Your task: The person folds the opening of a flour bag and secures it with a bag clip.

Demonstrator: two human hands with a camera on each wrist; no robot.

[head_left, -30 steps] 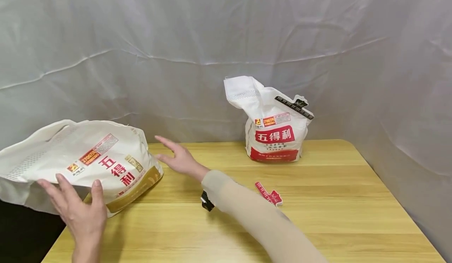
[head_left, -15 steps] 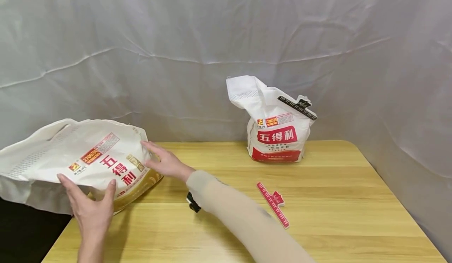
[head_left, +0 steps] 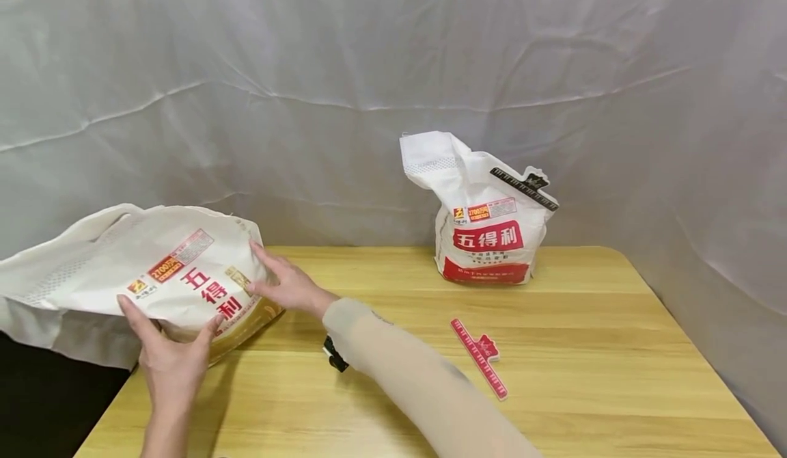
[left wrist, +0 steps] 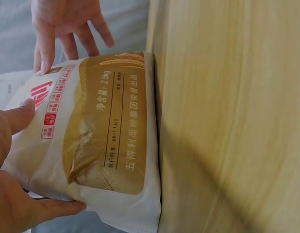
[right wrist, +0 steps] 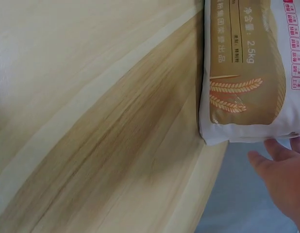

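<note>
A white and gold flour bag (head_left: 184,260) leans over at the left end of the table, its loose top drooping past the edge. My left hand (head_left: 175,362) grips its near side. Thumb and a finger of that hand (left wrist: 14,160) spread over the bag's surface in the left wrist view. On the far right side my right hand (head_left: 289,280) holds the bag, thumb on the front. The other fingers of the right hand (left wrist: 67,29) reach behind the bag and are partly hidden. The bag's gold lower part (right wrist: 247,58) shows in the right wrist view.
A second flour bag (head_left: 486,239), white and red, stands upright at the back, with a black clip (head_left: 522,188) on its folded top. A red clip (head_left: 479,359) lies on the wooden table (head_left: 584,362). Grey cloth (head_left: 344,157) hangs behind.
My right hand has come left from beside the bag onto its side. My left hand has shifted right along the front. The red clip, once partly covered by my sleeve, shows fully.
</note>
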